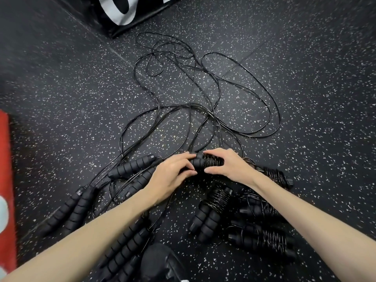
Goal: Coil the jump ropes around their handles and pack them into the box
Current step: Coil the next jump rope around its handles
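Both hands are on the same pair of handles (200, 163) in the middle of the floor (305, 98). Left hand (172, 176) has its fingers curled round the bare foam end, and right hand (225, 164) pinches over the part already wrapped in cord, thumb underneath. Loose rope (213, 94) sprawls in big loops toward the far side, up near a black box (122, 15) with white lettering. Three finished bundles (264, 239) sit just beside the right forearm, cord wound tight round them. Uncoiled handles (132, 166) lie to the left, another pair (71, 208) closer to a red mat (6, 159) at the left edge.
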